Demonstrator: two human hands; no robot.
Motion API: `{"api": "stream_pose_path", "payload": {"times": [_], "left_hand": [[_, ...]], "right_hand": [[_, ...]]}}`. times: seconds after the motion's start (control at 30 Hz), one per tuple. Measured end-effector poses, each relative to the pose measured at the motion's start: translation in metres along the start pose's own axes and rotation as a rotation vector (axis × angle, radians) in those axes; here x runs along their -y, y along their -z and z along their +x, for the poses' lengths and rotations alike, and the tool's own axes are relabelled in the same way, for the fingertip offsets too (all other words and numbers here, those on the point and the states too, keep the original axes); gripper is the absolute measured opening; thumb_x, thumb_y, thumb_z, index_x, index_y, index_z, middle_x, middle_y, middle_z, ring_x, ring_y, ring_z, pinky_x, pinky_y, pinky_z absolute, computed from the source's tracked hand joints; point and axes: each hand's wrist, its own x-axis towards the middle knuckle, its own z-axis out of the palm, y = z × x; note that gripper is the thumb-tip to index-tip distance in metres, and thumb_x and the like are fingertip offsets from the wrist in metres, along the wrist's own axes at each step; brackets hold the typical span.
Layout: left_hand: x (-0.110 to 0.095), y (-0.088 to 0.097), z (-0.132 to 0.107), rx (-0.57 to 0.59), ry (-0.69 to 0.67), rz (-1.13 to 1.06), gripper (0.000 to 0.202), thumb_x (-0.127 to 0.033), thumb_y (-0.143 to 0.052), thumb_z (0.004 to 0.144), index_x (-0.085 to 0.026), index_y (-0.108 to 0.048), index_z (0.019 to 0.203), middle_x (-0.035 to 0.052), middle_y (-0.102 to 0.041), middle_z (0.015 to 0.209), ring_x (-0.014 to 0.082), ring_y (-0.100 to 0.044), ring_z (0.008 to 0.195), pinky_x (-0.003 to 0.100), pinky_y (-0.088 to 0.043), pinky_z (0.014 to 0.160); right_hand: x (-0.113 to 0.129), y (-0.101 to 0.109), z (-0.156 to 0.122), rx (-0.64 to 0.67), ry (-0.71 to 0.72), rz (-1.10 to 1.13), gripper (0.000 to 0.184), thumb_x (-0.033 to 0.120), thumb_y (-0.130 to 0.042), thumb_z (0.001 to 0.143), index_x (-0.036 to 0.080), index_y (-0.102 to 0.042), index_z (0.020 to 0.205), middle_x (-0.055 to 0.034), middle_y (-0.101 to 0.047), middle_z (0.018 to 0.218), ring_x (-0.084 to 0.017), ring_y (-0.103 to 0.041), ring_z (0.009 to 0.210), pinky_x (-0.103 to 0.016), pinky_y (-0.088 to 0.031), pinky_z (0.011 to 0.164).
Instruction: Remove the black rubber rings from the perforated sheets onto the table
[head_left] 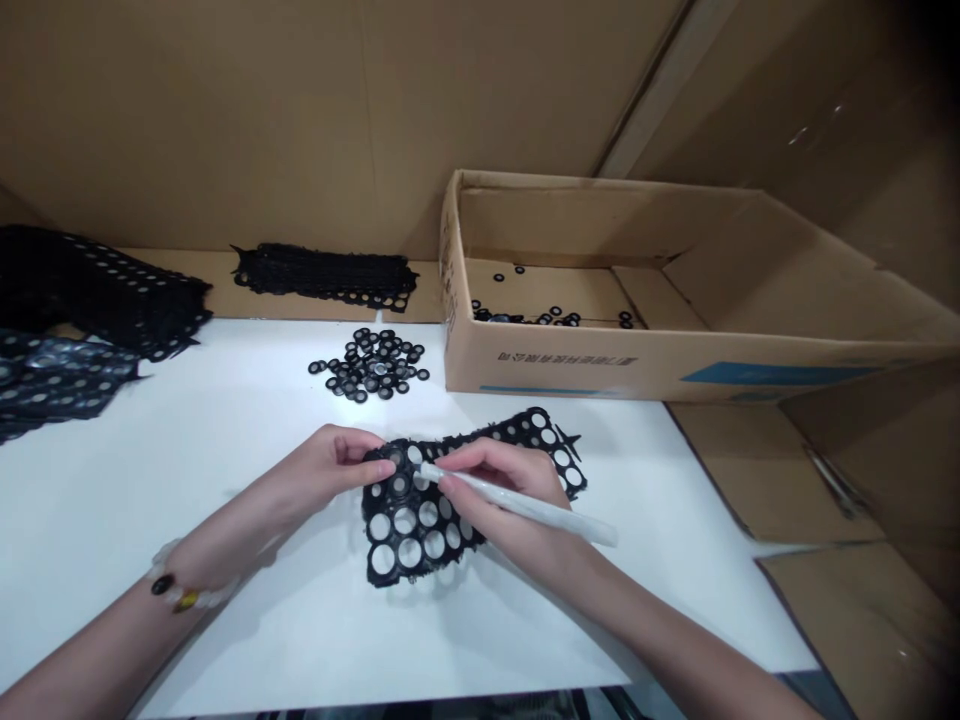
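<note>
A black perforated rubber sheet (417, 541) with rows of round holes is held up over the white table, its far end reaching back to the right. My left hand (337, 465) pinches the sheet's upper left corner between thumb and fingers. In my right hand (510, 485) is a white pen-like tool (555, 514), its tip against the sheet near the upper holes. Some rings still fill holes close to my left thumb, while the front rows are open holes. Behind the sheet lies a pile of small black rings (379, 368).
An open cardboard box (570, 357) with several loose rings inside stands at the back right. A stack of black sheets (322, 275) lies by the rear cardboard wall. More perforated sheets (90, 300) are heaped at the left. Cardboard pieces (862, 610) cover the right side.
</note>
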Motion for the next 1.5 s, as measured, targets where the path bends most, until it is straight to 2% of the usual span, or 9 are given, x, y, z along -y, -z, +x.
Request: {"api": "stream_pose_path", "payload": {"times": [0.37, 0.47, 0.6, 0.67, 0.87, 1.07, 1.23, 1.4, 1.5], "left_hand": [[0.001, -0.001, 0.000, -0.044, 0.038, -0.053, 0.026, -0.040, -0.071, 0.073, -0.015, -0.066, 0.073, 0.0011, -0.062, 0.071, 0.0128, -0.050, 0.065, 0.026, -0.040, 0.065], [-0.001, -0.001, -0.002, -0.001, 0.035, -0.070, 0.026, -0.040, -0.070, 0.074, -0.015, -0.067, 0.077, 0.0022, -0.063, 0.074, 0.0138, -0.052, 0.068, 0.026, -0.042, 0.067], [-0.002, -0.004, -0.004, 0.083, 0.000, -0.134, 0.019, -0.035, -0.069, 0.077, -0.016, -0.068, 0.076, 0.0010, -0.065, 0.076, 0.0136, -0.054, 0.071, 0.026, -0.042, 0.071], [-0.002, -0.007, -0.005, 0.126, -0.013, -0.150, 0.017, -0.033, -0.070, 0.076, -0.016, -0.069, 0.074, 0.0002, -0.065, 0.074, 0.0134, -0.055, 0.070, 0.025, -0.042, 0.071], [-0.002, -0.017, -0.006, 0.128, -0.040, -0.114, 0.019, -0.034, -0.070, 0.073, -0.015, -0.069, 0.074, 0.0002, -0.060, 0.071, 0.0137, -0.051, 0.069, 0.025, -0.039, 0.066], [0.007, -0.025, -0.008, 0.058, 0.046, -0.240, 0.028, -0.043, -0.073, 0.069, -0.018, -0.067, 0.077, 0.0001, -0.060, 0.074, 0.0162, -0.051, 0.076, 0.028, -0.040, 0.074], [0.017, -0.028, -0.005, 0.185, 0.085, -0.465, 0.029, -0.040, -0.074, 0.071, -0.018, -0.068, 0.089, 0.0028, -0.063, 0.088, 0.0182, -0.053, 0.088, 0.029, -0.039, 0.084], [0.008, -0.024, -0.008, 0.289, 0.042, -0.588, 0.028, -0.042, -0.070, 0.074, -0.016, -0.062, 0.081, 0.0029, -0.056, 0.082, 0.0180, -0.051, 0.083, 0.029, -0.040, 0.078], [-0.001, -0.023, -0.012, 0.251, -0.062, -0.439, 0.032, -0.044, -0.071, 0.071, -0.017, -0.056, 0.076, 0.0012, -0.050, 0.079, 0.0170, -0.048, 0.079, 0.026, -0.039, 0.070]], "right_hand": [[-0.001, -0.001, -0.001, -0.001, 0.010, 0.010, 0.004, 0.023, -0.066, 0.078, 0.021, -0.069, 0.078, -0.0012, -0.072, 0.071, -0.016, -0.066, 0.059, -0.025, -0.052, 0.053], [0.001, 0.008, 0.000, -0.033, 0.225, -0.039, 0.013, 0.019, -0.056, 0.085, 0.024, -0.068, 0.085, -0.0047, -0.072, 0.093, -0.022, -0.068, 0.085, -0.036, -0.055, 0.076], [-0.003, 0.015, 0.003, 0.067, 0.487, -0.241, 0.041, 0.011, -0.038, 0.091, 0.025, -0.053, 0.126, -0.0075, -0.055, 0.132, -0.026, -0.053, 0.116, -0.048, -0.044, 0.096], [-0.005, 0.013, 0.004, 0.191, 0.458, -0.294, 0.036, 0.016, -0.043, 0.092, 0.022, -0.052, 0.127, -0.0091, -0.060, 0.124, -0.026, -0.057, 0.103, -0.044, -0.048, 0.087], [0.001, 0.006, 0.004, 0.322, 0.236, -0.189, 0.004, 0.023, -0.061, 0.085, 0.020, -0.061, 0.082, -0.0020, -0.063, 0.074, -0.019, -0.051, 0.075, -0.030, -0.045, 0.065], [0.007, 0.012, 0.005, 0.351, 0.138, -0.137, 0.010, 0.015, -0.059, 0.084, 0.021, -0.060, 0.076, 0.0004, -0.059, 0.068, -0.018, -0.050, 0.072, -0.027, -0.041, 0.062], [0.001, 0.010, 0.008, 0.349, 0.090, -0.158, 0.012, 0.008, -0.059, 0.081, 0.020, -0.062, 0.078, -0.0004, -0.061, 0.071, -0.018, -0.052, 0.076, -0.027, -0.041, 0.064], [-0.002, 0.012, 0.012, 0.326, 0.061, -0.169, 0.009, 0.010, -0.059, 0.082, 0.017, -0.064, 0.081, -0.0025, -0.062, 0.075, -0.018, -0.052, 0.078, -0.028, -0.042, 0.068], [0.001, 0.012, 0.010, 0.323, 0.100, -0.171, 0.009, 0.013, -0.057, 0.085, 0.016, -0.064, 0.080, -0.0024, -0.061, 0.072, -0.018, -0.050, 0.077, -0.027, -0.040, 0.066]]}}
